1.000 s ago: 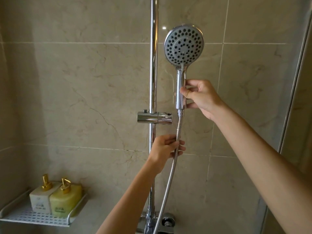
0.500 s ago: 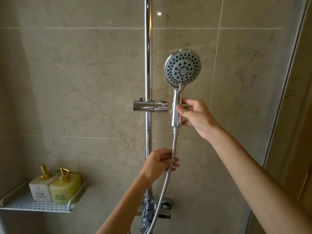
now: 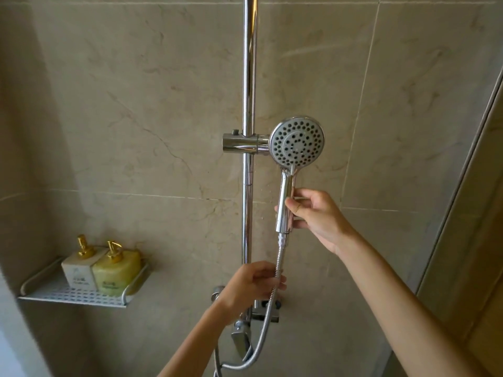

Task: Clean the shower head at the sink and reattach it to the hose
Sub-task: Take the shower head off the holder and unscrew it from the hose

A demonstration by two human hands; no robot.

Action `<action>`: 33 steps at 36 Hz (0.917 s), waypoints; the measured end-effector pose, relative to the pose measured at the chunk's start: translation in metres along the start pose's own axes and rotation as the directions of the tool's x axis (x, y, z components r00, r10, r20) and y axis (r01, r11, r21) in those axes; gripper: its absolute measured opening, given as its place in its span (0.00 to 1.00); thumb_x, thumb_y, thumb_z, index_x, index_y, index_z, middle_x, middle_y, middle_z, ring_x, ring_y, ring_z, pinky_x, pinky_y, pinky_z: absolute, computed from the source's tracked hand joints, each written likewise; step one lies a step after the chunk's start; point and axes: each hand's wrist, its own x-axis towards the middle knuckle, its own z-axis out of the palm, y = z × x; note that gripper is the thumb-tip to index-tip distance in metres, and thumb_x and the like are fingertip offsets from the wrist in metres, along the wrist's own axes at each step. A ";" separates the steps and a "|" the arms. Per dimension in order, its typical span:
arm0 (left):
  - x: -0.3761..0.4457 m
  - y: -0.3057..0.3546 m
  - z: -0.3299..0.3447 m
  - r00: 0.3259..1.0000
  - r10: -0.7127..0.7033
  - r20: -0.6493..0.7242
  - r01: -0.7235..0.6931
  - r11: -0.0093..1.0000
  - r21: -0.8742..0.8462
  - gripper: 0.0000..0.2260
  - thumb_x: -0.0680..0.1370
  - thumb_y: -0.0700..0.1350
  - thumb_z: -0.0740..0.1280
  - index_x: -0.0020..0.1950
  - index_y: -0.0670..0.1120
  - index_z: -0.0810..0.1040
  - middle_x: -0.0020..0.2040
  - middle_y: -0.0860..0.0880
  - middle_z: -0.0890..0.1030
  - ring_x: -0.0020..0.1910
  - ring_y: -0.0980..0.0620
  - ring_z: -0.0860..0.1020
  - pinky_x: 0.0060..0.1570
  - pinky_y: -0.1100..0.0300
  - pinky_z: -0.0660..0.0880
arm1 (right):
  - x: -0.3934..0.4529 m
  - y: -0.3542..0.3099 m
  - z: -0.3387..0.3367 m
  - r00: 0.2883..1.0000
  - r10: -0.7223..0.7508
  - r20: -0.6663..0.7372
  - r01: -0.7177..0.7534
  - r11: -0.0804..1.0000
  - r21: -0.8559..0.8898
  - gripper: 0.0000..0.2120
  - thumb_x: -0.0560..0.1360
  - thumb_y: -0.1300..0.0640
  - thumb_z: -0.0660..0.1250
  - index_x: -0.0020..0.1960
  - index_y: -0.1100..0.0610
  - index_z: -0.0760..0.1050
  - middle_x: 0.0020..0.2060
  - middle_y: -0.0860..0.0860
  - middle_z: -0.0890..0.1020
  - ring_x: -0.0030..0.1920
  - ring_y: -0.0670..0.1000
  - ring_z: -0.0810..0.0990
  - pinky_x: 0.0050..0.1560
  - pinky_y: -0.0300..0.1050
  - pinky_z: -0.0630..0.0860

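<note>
1. The shower head (image 3: 296, 144) is sitting right of centre in the frame, off its holder (image 3: 243, 143) on the chrome rail (image 3: 249, 77), face turned toward us, and still joined to the hose (image 3: 276, 270) at the nut below the handle.
2. The right hand (image 3: 315, 216) is gripping the chrome handle, thumb pressing across the front and fingers curling round behind. I am judging this grip as light; if the nut is stiff, the handle could be twisting inside wet fingers instead of unscrewing.
3. The left hand (image 3: 250, 284), low in the middle of the frame, is pinching the hose between thumb and fingers, well below the nut. Holding that low, the hose could be twisting along its length rather than resisting the turn, and kinking.
4. If the joint is coming loose suddenly, the head could be slipping and striking the tap (image 3: 255, 317) or the tiled wall (image 3: 136, 104).
5. Leftover water could be dribbling out of the hose as it parts.
6. Two pump bottles (image 3: 100, 265) are standing on the shelf (image 3: 73, 295) at lower left, well apart from the work.
</note>
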 end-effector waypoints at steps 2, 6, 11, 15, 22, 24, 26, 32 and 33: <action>0.000 0.006 -0.007 1.000 0.027 0.005 -0.027 1.000 -0.012 0.12 0.80 0.36 0.65 0.62 0.35 0.76 0.57 0.37 0.82 0.54 0.44 0.83 0.55 0.49 0.81 | -0.001 0.008 -0.001 0.999 0.016 0.028 -0.014 0.999 -0.044 0.06 0.80 0.62 0.65 0.55 0.61 0.79 0.51 0.63 0.84 0.50 0.66 0.83 0.57 0.63 0.79; 0.006 0.029 -0.016 0.995 0.097 -0.033 -0.098 0.994 -0.039 0.17 0.80 0.42 0.65 0.67 0.37 0.73 0.58 0.41 0.82 0.57 0.45 0.82 0.57 0.51 0.80 | -0.004 0.020 0.001 0.998 0.037 0.049 -0.033 0.996 -0.078 0.06 0.80 0.61 0.65 0.55 0.61 0.79 0.49 0.61 0.86 0.53 0.61 0.84 0.59 0.56 0.80; 0.016 0.049 -0.019 0.992 0.102 -0.069 -0.111 0.984 -0.140 0.30 0.73 0.48 0.72 0.72 0.42 0.67 0.54 0.41 0.82 0.52 0.45 0.83 0.58 0.47 0.79 | -0.007 0.033 0.003 0.997 -0.008 0.080 0.024 0.979 -0.201 0.09 0.81 0.54 0.65 0.53 0.59 0.81 0.49 0.58 0.86 0.51 0.56 0.84 0.62 0.57 0.78; 0.020 0.056 -0.014 0.994 0.102 -0.024 -0.104 0.988 -0.115 0.31 0.75 0.44 0.73 0.74 0.45 0.63 0.46 0.41 0.83 0.52 0.39 0.83 0.59 0.39 0.77 | -0.013 0.038 0.006 0.995 -0.026 0.096 0.053 0.955 -0.291 0.12 0.81 0.49 0.64 0.53 0.56 0.81 0.45 0.55 0.85 0.43 0.49 0.82 0.58 0.52 0.77; 0.024 0.058 -0.015 0.996 0.077 0.053 -0.069 0.988 -0.136 0.37 0.76 0.37 0.71 0.79 0.52 0.56 0.44 0.40 0.84 0.48 0.41 0.84 0.49 0.48 0.77 | -0.017 0.045 0.006 0.984 0.022 0.179 0.036 0.950 -0.310 0.16 0.79 0.44 0.64 0.55 0.56 0.80 0.50 0.49 0.85 0.54 0.44 0.83 0.61 0.45 0.76; 0.025 0.057 -0.015 0.995 0.077 0.060 -0.069 0.988 -0.138 0.37 0.77 0.34 0.69 0.79 0.52 0.55 0.40 0.45 0.84 0.43 0.48 0.83 0.44 0.54 0.77 | -0.020 0.047 0.005 0.978 0.025 0.208 0.032 0.963 -0.267 0.16 0.78 0.45 0.66 0.53 0.58 0.80 0.46 0.49 0.86 0.51 0.44 0.84 0.58 0.44 0.76; 0.024 0.056 -0.015 0.994 0.085 0.072 -0.073 0.985 -0.157 0.35 0.77 0.31 0.67 0.77 0.54 0.58 0.43 0.42 0.85 0.47 0.43 0.83 0.49 0.48 0.76 | -0.024 0.050 0.004 0.974 0.025 0.223 0.017 0.982 -0.186 0.17 0.78 0.47 0.67 0.50 0.62 0.80 0.42 0.51 0.85 0.45 0.49 0.83 0.53 0.44 0.77; 0.016 0.052 -0.009 0.996 0.077 0.053 -0.072 0.993 -0.098 0.14 0.78 0.29 0.64 0.63 0.36 0.74 0.46 0.37 0.83 0.45 0.42 0.83 0.38 0.57 0.78 | -0.044 0.085 -0.005 0.968 0.124 0.217 -0.167 0.967 0.193 0.26 0.73 0.47 0.73 0.65 0.59 0.74 0.58 0.57 0.82 0.58 0.58 0.80 0.61 0.56 0.75; 0.015 0.051 -0.009 0.997 0.070 0.035 -0.067 0.993 -0.095 0.11 0.78 0.29 0.64 0.60 0.33 0.74 0.46 0.36 0.83 0.44 0.42 0.83 0.37 0.59 0.78 | -0.049 0.093 -0.006 0.954 0.149 0.258 -0.216 0.943 0.253 0.28 0.72 0.48 0.74 0.67 0.59 0.74 0.60 0.58 0.81 0.60 0.58 0.79 0.62 0.56 0.75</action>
